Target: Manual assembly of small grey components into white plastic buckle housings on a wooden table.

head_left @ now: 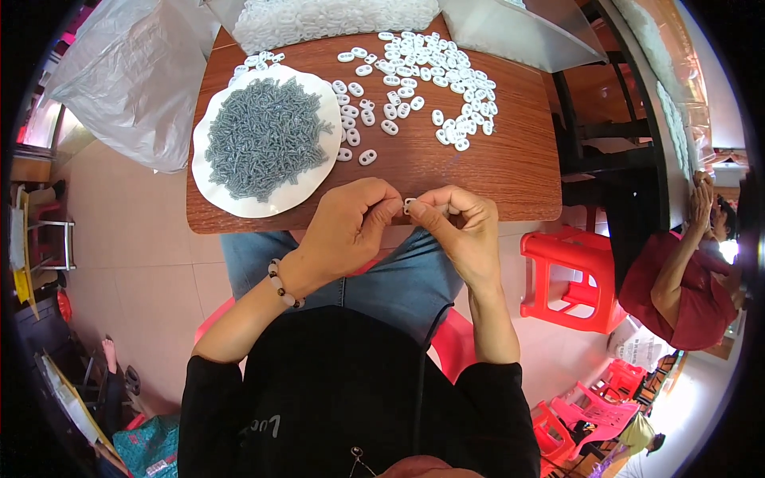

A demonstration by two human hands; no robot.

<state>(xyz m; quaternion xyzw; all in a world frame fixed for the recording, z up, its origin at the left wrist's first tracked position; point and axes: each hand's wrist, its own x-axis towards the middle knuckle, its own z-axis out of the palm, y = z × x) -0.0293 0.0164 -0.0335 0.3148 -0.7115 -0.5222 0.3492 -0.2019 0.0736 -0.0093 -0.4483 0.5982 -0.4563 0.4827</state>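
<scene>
Just above the near edge of the brown wooden table [518, 171], a small white two-hole plastic piece [409, 206] sits between my hands. My right hand [466, 235] pinches it between thumb and fingers. My left hand [347, 231], with a beaded bracelet on its wrist, is closed in a pinch against the piece's left side; anything in its fingertips is too small or hidden to tell. Left of them stands a scalloped white plate [328, 171] heaped with small grey-blue translucent plastic pieces [267, 139]. Many loose white two-hole pieces [430, 60] lie scattered beyond my hands.
At the table's far edge is a heap of whitish pieces [335, 20], with a translucent panel [526, 36] to its right. A plastic bag [135, 80] hangs at far left. A red stool [570, 279] and a person in dark red [677, 291] are on the right.
</scene>
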